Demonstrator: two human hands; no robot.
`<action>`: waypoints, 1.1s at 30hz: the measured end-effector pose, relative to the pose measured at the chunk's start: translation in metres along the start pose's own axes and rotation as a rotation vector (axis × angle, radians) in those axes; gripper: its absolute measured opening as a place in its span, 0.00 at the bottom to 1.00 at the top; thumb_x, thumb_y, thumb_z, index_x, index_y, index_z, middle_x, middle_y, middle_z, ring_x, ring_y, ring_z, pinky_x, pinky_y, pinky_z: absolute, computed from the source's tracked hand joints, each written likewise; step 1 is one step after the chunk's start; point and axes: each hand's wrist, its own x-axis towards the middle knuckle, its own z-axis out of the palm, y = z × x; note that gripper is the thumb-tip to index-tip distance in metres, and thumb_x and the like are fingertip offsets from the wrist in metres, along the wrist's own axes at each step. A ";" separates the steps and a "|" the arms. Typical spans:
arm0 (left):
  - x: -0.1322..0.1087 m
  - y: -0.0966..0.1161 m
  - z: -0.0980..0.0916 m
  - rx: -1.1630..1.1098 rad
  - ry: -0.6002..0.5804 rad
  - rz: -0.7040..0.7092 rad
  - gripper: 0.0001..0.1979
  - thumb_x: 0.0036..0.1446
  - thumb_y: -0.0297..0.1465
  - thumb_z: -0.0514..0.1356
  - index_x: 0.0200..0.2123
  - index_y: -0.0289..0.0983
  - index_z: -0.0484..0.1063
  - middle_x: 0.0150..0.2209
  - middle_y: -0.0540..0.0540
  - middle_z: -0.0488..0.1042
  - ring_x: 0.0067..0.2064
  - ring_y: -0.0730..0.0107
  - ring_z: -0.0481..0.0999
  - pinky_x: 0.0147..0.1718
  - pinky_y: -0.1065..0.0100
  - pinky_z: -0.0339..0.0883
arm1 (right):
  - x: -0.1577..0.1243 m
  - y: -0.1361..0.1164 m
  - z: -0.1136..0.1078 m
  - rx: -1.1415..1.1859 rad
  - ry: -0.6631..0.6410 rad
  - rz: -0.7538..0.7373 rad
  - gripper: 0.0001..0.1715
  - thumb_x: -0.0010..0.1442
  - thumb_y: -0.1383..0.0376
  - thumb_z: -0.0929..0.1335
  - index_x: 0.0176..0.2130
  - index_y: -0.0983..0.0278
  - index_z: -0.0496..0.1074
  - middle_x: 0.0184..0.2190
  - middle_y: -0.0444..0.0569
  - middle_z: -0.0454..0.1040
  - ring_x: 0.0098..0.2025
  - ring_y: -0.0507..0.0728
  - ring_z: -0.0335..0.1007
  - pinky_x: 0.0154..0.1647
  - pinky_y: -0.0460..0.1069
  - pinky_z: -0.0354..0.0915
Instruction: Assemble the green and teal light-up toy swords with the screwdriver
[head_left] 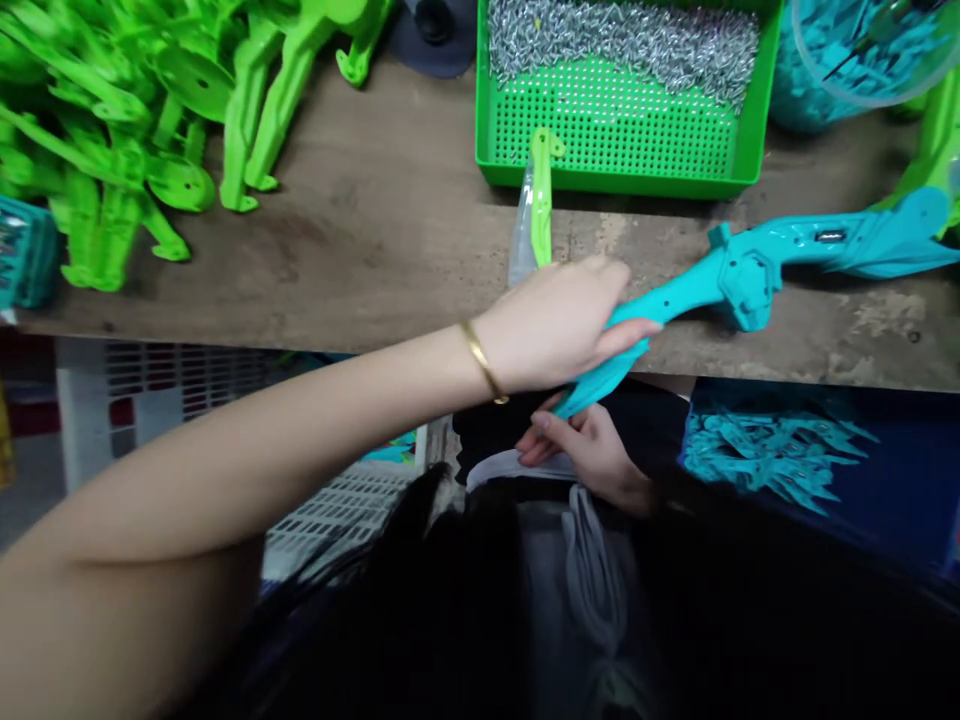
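Note:
My left hand (pixel 559 325), with a gold bangle at its wrist, reaches across to the right and closes on a long turquoise plastic part (pixel 690 285). Its thumb lies along the part. Lower down, near my lap, my right hand (pixel 589 445) pinches the narrow lower end of a turquoise piece; whether this is the same part, I cannot tell, as my left hand covers the join. Just beyond my left fingers, a lime-green plastic piece (pixel 541 205) and a clear strip (pixel 521 225) overlap the tray's front wall; their near ends are hidden.
A green perforated tray (pixel 622 182) of small metal screws stands at the back. Lime-green parts (pixel 112 150) are heaped on the left of the wooden bench (pixel 360 220). At right are a clear tub (pixel 814 85) of turquoise pieces and, below the bench, more turquoise parts (pixel 772 445).

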 end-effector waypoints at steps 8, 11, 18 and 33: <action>0.045 0.019 0.015 -0.055 -0.175 -0.227 0.29 0.66 0.50 0.42 0.37 0.32 0.71 0.32 0.41 0.75 0.34 0.62 0.75 0.34 0.66 0.63 | 0.005 0.008 0.021 0.047 -0.052 -0.013 0.29 0.45 0.44 0.73 0.28 0.66 0.69 0.20 0.42 0.74 0.21 0.49 0.72 0.25 0.44 0.71; 0.043 0.020 0.009 -0.073 -0.177 -0.212 0.29 0.65 0.50 0.44 0.35 0.32 0.71 0.30 0.43 0.74 0.33 0.64 0.74 0.33 0.68 0.61 | 0.003 -0.005 0.010 -0.087 -0.134 -0.068 0.24 0.50 0.47 0.72 0.29 0.66 0.70 0.23 0.44 0.75 0.24 0.48 0.72 0.27 0.44 0.69; 0.042 0.020 0.003 0.041 -0.177 -0.250 0.30 0.65 0.52 0.44 0.35 0.32 0.71 0.29 0.44 0.73 0.31 0.66 0.72 0.30 0.68 0.56 | 0.003 -0.028 -0.016 -0.231 -0.031 -0.187 0.19 0.59 0.51 0.66 0.28 0.62 0.62 0.16 0.38 0.68 0.16 0.46 0.62 0.19 0.43 0.58; -0.007 0.002 -0.003 0.475 -0.324 -0.271 0.31 0.62 0.56 0.41 0.43 0.34 0.65 0.34 0.38 0.78 0.38 0.51 0.80 0.31 0.64 0.64 | -0.016 -0.168 -0.119 -1.834 0.547 -0.361 0.38 0.68 0.46 0.49 0.38 0.64 0.77 0.40 0.56 0.79 0.42 0.63 0.74 0.34 0.51 0.59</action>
